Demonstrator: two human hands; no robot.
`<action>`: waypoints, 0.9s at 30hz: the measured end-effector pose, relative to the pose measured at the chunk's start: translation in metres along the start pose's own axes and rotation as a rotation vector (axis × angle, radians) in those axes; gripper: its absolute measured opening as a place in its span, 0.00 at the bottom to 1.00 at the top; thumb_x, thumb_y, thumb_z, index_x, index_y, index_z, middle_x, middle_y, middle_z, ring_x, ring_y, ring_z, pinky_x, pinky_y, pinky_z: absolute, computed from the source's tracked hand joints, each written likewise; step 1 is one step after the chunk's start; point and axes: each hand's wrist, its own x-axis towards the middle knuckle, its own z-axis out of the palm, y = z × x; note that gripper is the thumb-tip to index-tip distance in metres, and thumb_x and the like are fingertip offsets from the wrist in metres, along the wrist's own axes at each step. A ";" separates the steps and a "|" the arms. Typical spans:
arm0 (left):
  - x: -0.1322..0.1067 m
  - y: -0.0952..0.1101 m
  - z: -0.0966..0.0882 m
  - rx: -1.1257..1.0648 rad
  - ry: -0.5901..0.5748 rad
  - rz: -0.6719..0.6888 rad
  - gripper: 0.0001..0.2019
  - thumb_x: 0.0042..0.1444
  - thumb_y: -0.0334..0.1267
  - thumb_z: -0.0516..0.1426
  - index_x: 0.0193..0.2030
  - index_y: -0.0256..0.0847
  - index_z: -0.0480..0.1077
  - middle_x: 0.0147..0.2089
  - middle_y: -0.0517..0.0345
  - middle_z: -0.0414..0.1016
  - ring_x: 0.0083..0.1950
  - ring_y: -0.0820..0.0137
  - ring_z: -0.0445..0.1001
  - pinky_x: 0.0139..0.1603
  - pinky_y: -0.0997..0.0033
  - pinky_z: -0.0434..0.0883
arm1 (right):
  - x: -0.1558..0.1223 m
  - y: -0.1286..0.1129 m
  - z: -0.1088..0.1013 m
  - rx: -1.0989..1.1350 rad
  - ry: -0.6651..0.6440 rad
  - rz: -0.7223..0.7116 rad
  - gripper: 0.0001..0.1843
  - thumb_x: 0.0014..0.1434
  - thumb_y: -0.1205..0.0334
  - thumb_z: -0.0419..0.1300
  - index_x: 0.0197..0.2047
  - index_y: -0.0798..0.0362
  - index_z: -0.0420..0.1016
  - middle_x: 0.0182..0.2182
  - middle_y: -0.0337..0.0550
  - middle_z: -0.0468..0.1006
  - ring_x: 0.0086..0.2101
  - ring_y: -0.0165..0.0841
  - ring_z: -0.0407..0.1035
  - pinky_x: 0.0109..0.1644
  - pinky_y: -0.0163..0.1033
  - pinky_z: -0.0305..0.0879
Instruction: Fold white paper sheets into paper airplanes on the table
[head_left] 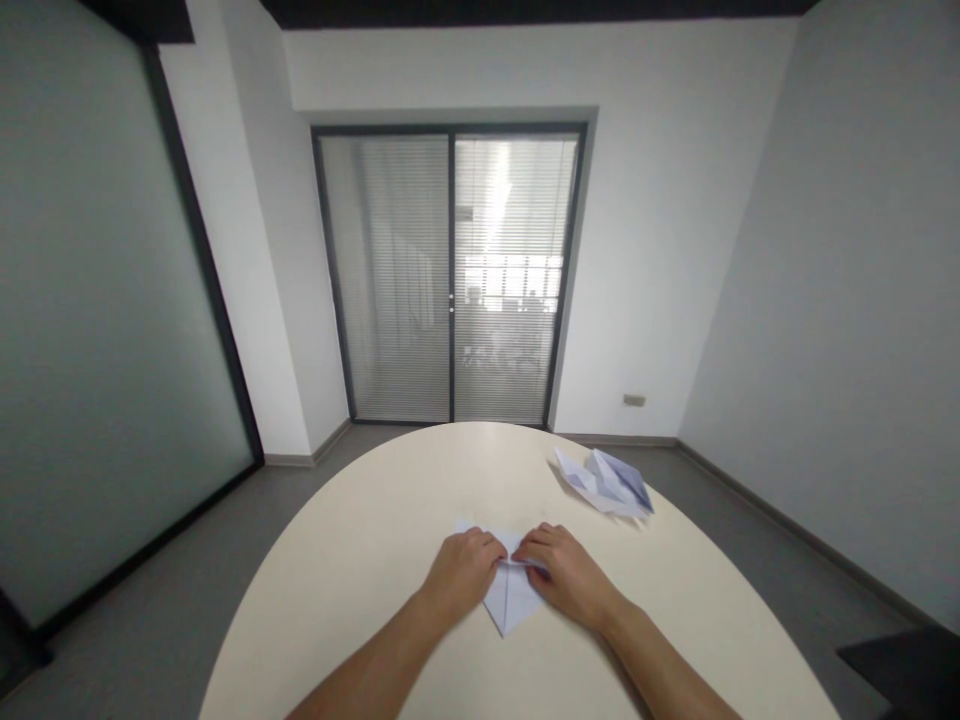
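Observation:
A folded sheet of white paper (pixel 510 598) lies on the cream oval table (pixel 360 560), its point aimed toward me. My left hand (pixel 461 570) rests curled on the paper's left upper part, fingers pressed together at a fold. My right hand (pixel 566 572) sits on the right upper part, its fingers likewise pinched at the fold near the middle. The two hands nearly meet over the paper's top edge.
Several folded paper pieces (pixel 606 482) lie in a small pile at the table's far right edge. Beyond the table are a grey floor, a glass sliding door with blinds (pixel 450 280) and a frosted glass wall (pixel 97 300) on the left. A dark object (pixel 907 665) shows at lower right.

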 end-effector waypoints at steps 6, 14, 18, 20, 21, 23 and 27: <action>-0.004 0.006 -0.004 -0.007 0.005 0.002 0.09 0.66 0.40 0.52 0.45 0.44 0.74 0.45 0.56 0.78 0.48 0.63 0.73 0.49 0.64 0.71 | 0.003 -0.002 0.000 -0.030 -0.045 0.006 0.21 0.57 0.74 0.54 0.44 0.44 0.81 0.40 0.41 0.81 0.44 0.37 0.70 0.48 0.41 0.58; -0.007 0.014 -0.013 -0.019 -0.005 0.022 0.11 0.66 0.42 0.51 0.49 0.45 0.72 0.52 0.55 0.76 0.54 0.62 0.70 0.53 0.62 0.71 | 0.005 -0.002 -0.004 -0.143 -0.083 0.042 0.18 0.63 0.70 0.52 0.46 0.43 0.81 0.45 0.42 0.81 0.46 0.40 0.70 0.49 0.44 0.57; -0.009 0.014 -0.012 -0.042 -0.040 -0.002 0.16 0.67 0.45 0.49 0.55 0.45 0.70 0.59 0.55 0.72 0.60 0.61 0.66 0.59 0.58 0.69 | 0.004 -0.005 -0.004 -0.190 -0.111 0.079 0.21 0.61 0.71 0.51 0.51 0.45 0.78 0.50 0.44 0.79 0.49 0.42 0.68 0.52 0.46 0.57; -0.010 0.014 -0.010 -0.058 -0.058 -0.023 0.19 0.67 0.47 0.48 0.60 0.44 0.68 0.63 0.53 0.69 0.64 0.60 0.64 0.63 0.56 0.65 | 0.002 -0.009 -0.004 -0.186 -0.099 0.100 0.21 0.60 0.69 0.52 0.53 0.47 0.77 0.52 0.45 0.78 0.51 0.42 0.67 0.54 0.46 0.57; -0.011 0.013 -0.008 -0.068 -0.066 -0.036 0.22 0.67 0.48 0.47 0.62 0.43 0.66 0.65 0.52 0.67 0.66 0.59 0.62 0.66 0.56 0.62 | 0.001 -0.011 -0.004 -0.180 -0.087 0.105 0.20 0.60 0.67 0.53 0.53 0.47 0.76 0.53 0.45 0.78 0.51 0.42 0.67 0.55 0.47 0.57; -0.012 0.013 -0.005 -0.090 -0.089 -0.059 0.26 0.68 0.50 0.46 0.67 0.41 0.61 0.70 0.50 0.60 0.71 0.58 0.56 0.70 0.55 0.56 | -0.002 -0.015 -0.004 -0.161 -0.068 0.104 0.20 0.60 0.61 0.55 0.54 0.49 0.75 0.55 0.46 0.76 0.53 0.44 0.66 0.57 0.48 0.57; -0.013 0.011 -0.001 -0.114 -0.162 -0.088 0.32 0.68 0.55 0.43 0.73 0.40 0.50 0.75 0.49 0.47 0.75 0.56 0.45 0.73 0.50 0.47 | -0.004 -0.012 0.001 -0.098 -0.117 0.112 0.30 0.62 0.55 0.54 0.66 0.52 0.64 0.63 0.50 0.67 0.61 0.46 0.60 0.64 0.52 0.55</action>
